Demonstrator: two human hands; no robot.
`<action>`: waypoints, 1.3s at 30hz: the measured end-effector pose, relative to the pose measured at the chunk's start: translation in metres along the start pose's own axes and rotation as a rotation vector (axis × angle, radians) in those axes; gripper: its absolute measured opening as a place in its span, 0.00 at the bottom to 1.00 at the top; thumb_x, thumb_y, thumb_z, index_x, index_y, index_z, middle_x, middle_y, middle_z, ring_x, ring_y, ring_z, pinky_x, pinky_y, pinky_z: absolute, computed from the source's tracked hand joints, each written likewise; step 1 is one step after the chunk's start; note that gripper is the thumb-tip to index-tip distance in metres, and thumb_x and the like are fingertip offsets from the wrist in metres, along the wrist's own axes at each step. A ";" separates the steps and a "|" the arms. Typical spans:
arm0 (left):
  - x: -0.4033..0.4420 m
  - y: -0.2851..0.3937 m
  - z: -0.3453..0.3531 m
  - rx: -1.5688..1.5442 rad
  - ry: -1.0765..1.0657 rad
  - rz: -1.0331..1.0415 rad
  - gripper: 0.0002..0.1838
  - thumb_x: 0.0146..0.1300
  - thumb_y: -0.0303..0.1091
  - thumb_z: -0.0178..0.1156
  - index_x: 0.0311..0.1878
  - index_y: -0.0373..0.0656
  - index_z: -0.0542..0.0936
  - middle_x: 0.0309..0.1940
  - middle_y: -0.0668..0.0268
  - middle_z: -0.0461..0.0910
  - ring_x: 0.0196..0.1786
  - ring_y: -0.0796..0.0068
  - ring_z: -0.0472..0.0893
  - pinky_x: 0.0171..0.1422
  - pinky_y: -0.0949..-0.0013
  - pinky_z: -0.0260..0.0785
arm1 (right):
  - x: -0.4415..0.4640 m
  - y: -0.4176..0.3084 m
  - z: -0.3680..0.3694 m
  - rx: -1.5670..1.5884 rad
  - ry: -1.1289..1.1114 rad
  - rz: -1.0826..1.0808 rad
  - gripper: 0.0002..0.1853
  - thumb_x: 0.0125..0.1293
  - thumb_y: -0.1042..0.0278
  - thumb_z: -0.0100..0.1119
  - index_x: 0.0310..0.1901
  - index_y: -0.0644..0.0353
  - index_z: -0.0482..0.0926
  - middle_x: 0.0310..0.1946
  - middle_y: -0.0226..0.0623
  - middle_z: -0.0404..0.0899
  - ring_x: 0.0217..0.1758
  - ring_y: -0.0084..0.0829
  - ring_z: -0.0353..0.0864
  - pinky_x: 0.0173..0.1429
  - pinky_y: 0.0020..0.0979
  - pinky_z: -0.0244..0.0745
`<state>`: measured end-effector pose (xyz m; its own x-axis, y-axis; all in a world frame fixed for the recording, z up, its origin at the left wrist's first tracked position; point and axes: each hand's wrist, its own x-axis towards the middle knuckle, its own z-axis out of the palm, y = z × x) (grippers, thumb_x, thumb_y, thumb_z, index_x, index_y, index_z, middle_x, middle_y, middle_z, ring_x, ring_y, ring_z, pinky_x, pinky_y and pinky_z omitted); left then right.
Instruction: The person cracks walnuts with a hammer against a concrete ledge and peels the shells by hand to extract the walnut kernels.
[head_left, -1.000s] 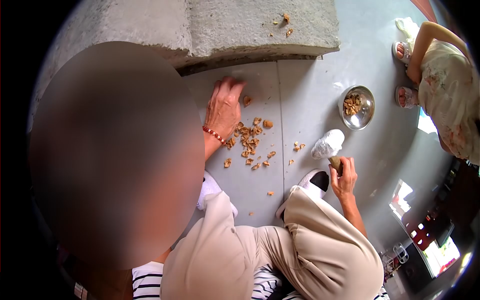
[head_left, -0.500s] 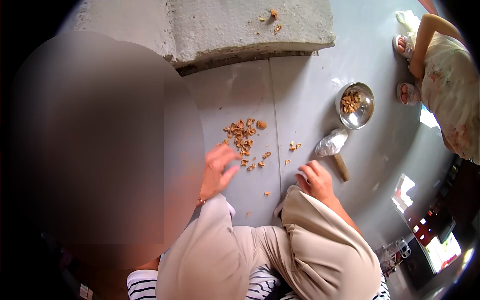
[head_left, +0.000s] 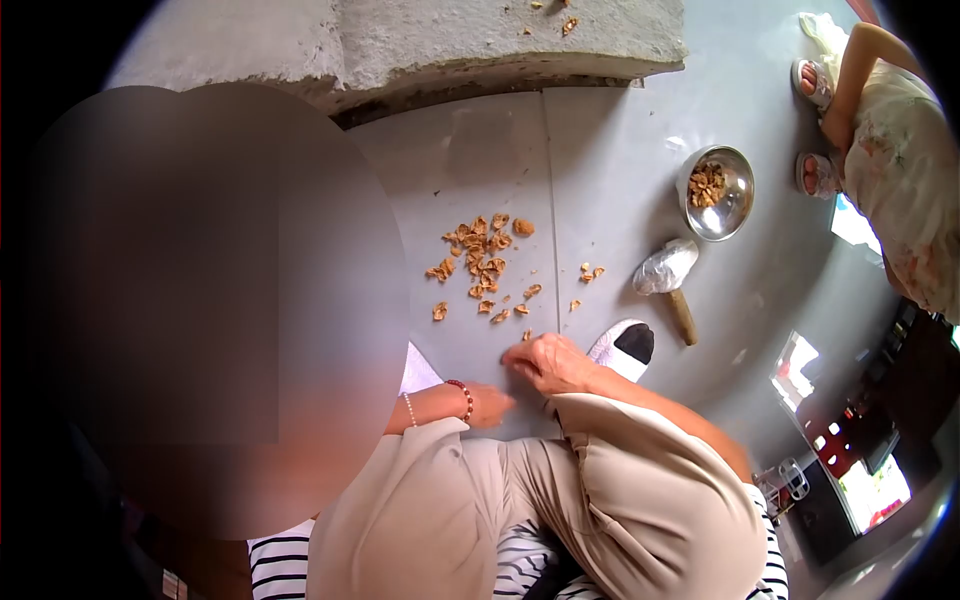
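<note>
Grey floor (head_left: 612, 150): brown shell pieces (head_left: 477, 241), centre of frame, probably light, stiff, brittle, best held by edges; right hand (head_left: 553, 363) just below, fingers curled together, pinch unclear; left hand (head_left: 488, 405), fingers too blurred to tell.

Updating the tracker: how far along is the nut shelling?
Partway, it seems. Done: nut pieces sit in the metal bowl. In hand: right hand is down by a stray shell piece, left hand near it; either grip unclear. Left: scattered shells on the floor, likely to clear; wrapped mallet lies unheld.
</note>
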<state>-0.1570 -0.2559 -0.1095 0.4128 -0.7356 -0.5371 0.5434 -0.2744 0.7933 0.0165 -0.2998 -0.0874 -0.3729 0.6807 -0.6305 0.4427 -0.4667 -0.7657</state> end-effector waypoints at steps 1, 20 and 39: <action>-0.012 0.004 -0.009 -0.083 0.118 0.001 0.21 0.60 0.35 0.53 0.57 0.41 0.69 0.44 0.51 0.76 0.51 0.49 0.75 0.53 0.51 0.68 | 0.004 -0.009 -0.011 0.026 0.102 -0.017 0.09 0.57 0.72 0.56 0.39 0.59 0.81 0.31 0.44 0.79 0.38 0.46 0.79 0.40 0.41 0.75; -0.142 0.021 -0.024 -0.375 1.669 0.062 0.04 0.56 0.24 0.61 0.27 0.35 0.77 0.19 0.63 0.76 0.22 0.72 0.76 0.29 0.72 0.67 | 0.073 -0.017 -0.068 -0.568 0.820 -0.321 0.40 0.60 0.41 0.53 0.66 0.62 0.60 0.68 0.48 0.56 0.71 0.44 0.56 0.73 0.43 0.48; -0.276 0.049 0.072 -0.423 2.669 0.085 0.12 0.72 0.34 0.41 0.44 0.35 0.69 0.29 0.62 0.74 0.28 0.77 0.73 0.36 0.74 0.70 | 0.095 -0.106 -0.244 -0.848 1.082 -0.567 0.24 0.65 0.64 0.54 0.62 0.59 0.68 0.63 0.45 0.66 0.69 0.43 0.61 0.72 0.42 0.52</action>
<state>-0.2969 -0.1104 0.0986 -0.1943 0.9741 0.1160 0.3954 -0.0304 0.9180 0.1334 -0.0482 -0.0352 -0.0500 0.9116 0.4080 0.9225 0.1986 -0.3309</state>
